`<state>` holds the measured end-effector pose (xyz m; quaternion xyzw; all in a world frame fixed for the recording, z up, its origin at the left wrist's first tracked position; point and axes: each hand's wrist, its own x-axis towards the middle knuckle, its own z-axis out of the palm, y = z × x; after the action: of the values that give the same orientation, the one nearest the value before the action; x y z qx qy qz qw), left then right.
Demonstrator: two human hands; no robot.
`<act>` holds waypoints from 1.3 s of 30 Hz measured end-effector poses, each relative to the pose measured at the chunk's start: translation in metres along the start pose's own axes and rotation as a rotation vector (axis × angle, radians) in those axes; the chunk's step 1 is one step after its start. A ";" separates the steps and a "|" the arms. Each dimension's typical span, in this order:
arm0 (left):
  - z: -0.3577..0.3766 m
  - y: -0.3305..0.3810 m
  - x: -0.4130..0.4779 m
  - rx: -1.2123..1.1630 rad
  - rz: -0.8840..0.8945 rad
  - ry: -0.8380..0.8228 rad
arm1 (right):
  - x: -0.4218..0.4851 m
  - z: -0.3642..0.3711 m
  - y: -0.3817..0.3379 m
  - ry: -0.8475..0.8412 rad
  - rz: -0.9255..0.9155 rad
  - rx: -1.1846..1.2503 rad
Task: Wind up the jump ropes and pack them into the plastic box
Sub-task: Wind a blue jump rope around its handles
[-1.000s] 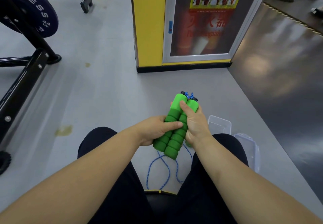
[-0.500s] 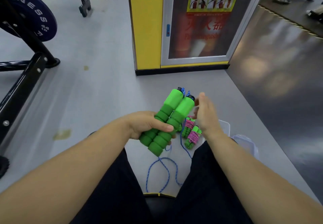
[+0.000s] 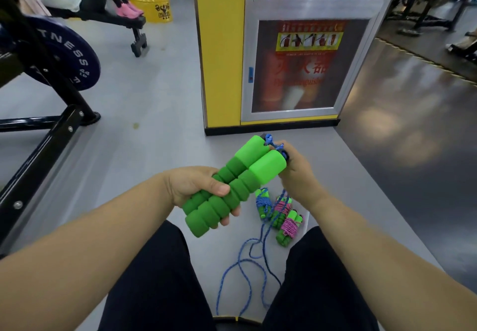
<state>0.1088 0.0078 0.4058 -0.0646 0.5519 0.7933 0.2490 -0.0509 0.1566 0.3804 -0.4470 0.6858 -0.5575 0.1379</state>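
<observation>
My left hand [image 3: 198,188] grips a pair of green foam jump-rope handles [image 3: 232,183], held side by side and tilted up to the right. At their top ends my right hand [image 3: 296,173] pinches the blue rope [image 3: 275,146]. From there the rope hangs down and lies in loose loops on the floor [image 3: 247,266] between my knees. Several wound-up jump ropes [image 3: 280,214], green handles wrapped in blue or pink cord, lie on the floor below my right hand. The plastic box is hidden behind my right arm.
A yellow pillar with a fire-extinguisher cabinet [image 3: 294,67] stands straight ahead. A black weight rack with a blue plate [image 3: 64,54] is at the left. Another person sits on a bench [image 3: 103,16] at the far left, next to a yellow bin [image 3: 154,0].
My right hand let go of the handles and moved up to their top ends, taking the blue rope. My left hand lifted the handles. The view tilted up, so the wound ropes show.
</observation>
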 end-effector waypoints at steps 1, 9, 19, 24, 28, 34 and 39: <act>0.004 -0.004 0.005 -0.024 0.060 -0.049 | -0.003 0.004 0.007 0.048 -0.005 -0.040; 0.020 0.003 0.036 0.119 0.101 0.505 | -0.034 0.024 0.018 -0.340 0.218 -0.735; 0.011 0.017 0.040 1.706 -0.500 0.854 | -0.017 0.008 -0.037 -0.722 -0.123 -1.230; 0.010 0.004 0.045 1.941 -0.586 0.666 | -0.002 -0.005 -0.050 -0.660 -0.270 -1.191; 0.001 0.004 0.036 1.332 -0.403 0.776 | -0.001 -0.019 -0.048 -0.633 -0.121 -0.891; -0.012 0.015 0.005 0.203 -0.186 0.515 | -0.025 -0.026 0.002 -0.659 0.410 -0.759; -0.007 0.015 0.001 0.157 -0.205 0.222 | -0.023 -0.017 0.004 -0.327 0.354 -0.122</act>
<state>0.0995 -0.0021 0.4152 -0.1885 0.6266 0.7062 0.2704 -0.0520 0.1850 0.3755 -0.4116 0.7544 -0.4027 0.3152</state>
